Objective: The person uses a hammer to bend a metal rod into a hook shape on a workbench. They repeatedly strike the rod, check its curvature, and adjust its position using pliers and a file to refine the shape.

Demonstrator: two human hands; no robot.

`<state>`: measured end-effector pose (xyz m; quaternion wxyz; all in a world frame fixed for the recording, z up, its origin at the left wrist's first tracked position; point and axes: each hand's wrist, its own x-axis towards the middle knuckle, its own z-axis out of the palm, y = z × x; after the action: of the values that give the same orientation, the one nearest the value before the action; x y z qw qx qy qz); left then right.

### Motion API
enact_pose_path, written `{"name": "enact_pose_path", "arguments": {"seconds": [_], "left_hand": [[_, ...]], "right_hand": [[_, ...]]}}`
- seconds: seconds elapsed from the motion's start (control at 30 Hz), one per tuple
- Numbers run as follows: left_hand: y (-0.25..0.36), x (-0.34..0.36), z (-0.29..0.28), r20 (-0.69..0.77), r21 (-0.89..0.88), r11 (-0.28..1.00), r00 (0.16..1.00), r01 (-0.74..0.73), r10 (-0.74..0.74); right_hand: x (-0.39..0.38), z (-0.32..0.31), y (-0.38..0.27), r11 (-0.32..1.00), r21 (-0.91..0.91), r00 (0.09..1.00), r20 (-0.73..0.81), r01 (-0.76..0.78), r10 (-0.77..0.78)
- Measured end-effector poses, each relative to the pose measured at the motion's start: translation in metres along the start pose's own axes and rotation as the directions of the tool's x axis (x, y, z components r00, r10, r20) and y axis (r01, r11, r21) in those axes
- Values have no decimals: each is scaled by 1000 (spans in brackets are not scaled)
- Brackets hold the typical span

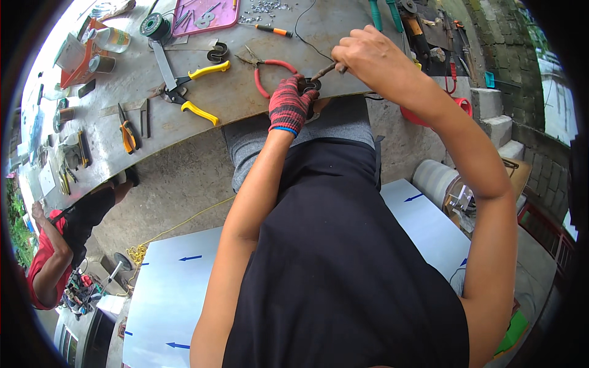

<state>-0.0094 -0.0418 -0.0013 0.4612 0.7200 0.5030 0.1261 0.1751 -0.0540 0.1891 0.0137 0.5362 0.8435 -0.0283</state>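
Observation:
My left hand (289,105), in a red and black striped glove, is closed around a small dark curved metal piece (311,84) near the table's front edge. My bare right hand (368,54) is raised to its right, fingers wrapped round the upper end of a slim brownish metal rod (323,72). The rod slants down to the left, its lower end at the curved piece; its exact kind is not clear. Red-handled pliers (268,67) lie just left of the gloved hand. Another dark curved piece (217,52) rests farther back on the table.
On the grey metal table (202,92) lie yellow-handled snips (190,92), orange-handled pliers (127,136), a screwdriver (273,30) and a wire spool (154,26). A pink tray (204,15) sits behind; an angle grinder (414,26) is at far right. A person in red (50,264) is at left.

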Motion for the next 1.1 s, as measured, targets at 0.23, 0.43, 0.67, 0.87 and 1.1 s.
{"name": "enact_pose_path", "arguments": {"seconds": [0.23,0.43,0.67,0.87,1.1], "left_hand": [[1,-3,-1,6,-5,1000,1000,-20,20],[0,-1,-1,12,12,999,999,-39,39],[-2,-1,-1,8,34,997,998,-64,64],[-3,0,2,15,41,997,998,-68,68],[0,0,3,44,40,999,999,-29,27]], "right_hand": [[-4,-1,-7,999,7,997,-59,42,-42],[-4,2,-12,992,-103,995,-61,73,-80],[4,-1,-22,981,-182,997,0,71,-72],[8,-2,-20,989,-150,1000,19,0,3],[3,3,-24,995,-94,999,-1,-37,37]]}}
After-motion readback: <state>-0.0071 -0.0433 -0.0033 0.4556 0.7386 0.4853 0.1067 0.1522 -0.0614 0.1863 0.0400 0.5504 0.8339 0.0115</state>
